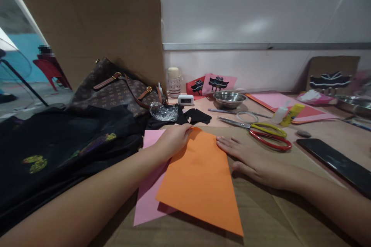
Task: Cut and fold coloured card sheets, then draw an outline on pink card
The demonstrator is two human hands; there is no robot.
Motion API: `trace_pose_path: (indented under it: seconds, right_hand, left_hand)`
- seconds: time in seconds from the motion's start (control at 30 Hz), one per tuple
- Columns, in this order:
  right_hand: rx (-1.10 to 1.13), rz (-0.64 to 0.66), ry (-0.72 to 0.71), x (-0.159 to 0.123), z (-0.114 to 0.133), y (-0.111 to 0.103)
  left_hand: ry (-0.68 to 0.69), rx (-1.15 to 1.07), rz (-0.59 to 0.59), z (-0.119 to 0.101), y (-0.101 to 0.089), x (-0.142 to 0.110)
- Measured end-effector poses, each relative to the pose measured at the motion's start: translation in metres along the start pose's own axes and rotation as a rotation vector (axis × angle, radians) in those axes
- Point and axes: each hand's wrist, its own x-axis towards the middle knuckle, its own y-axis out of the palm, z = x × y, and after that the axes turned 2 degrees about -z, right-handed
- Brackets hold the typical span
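Note:
A sheet of orange paper [199, 177] lies tilted over a sheet of pink paper [147, 189], its near edge raised a little. My left hand [176, 139] is closed on the far left corner of the orange sheet, the fingertips partly hidden. At the far right edge of that sheet rests my right hand [249, 158], open and palm down, its fingertips touching or just beside the paper. Beyond my right hand are scissors [249, 126] with one yellow and one red handle loop. Brown cardboard [278, 212] lies under the sheets.
Black cloth [66, 150] and a brown handbag [110, 88] fill the left side. A phone [336, 162], stone [303, 134], glue stick [292, 114] and white bottle [280, 114] lie at right. Behind stand a metal bowl [228, 99], a small clock [185, 99] and pink cards [218, 83].

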Motion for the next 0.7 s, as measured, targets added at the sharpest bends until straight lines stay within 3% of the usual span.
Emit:
trace_pose_path:
  seconds: [0.7]
  right_hand:
    - [-0.014, 0.017, 0.015, 0.002, 0.0016, -0.0008]
  left_hand:
    - [-0.01, 0.049, 0.023, -0.0017, 0.0011, 0.0026]
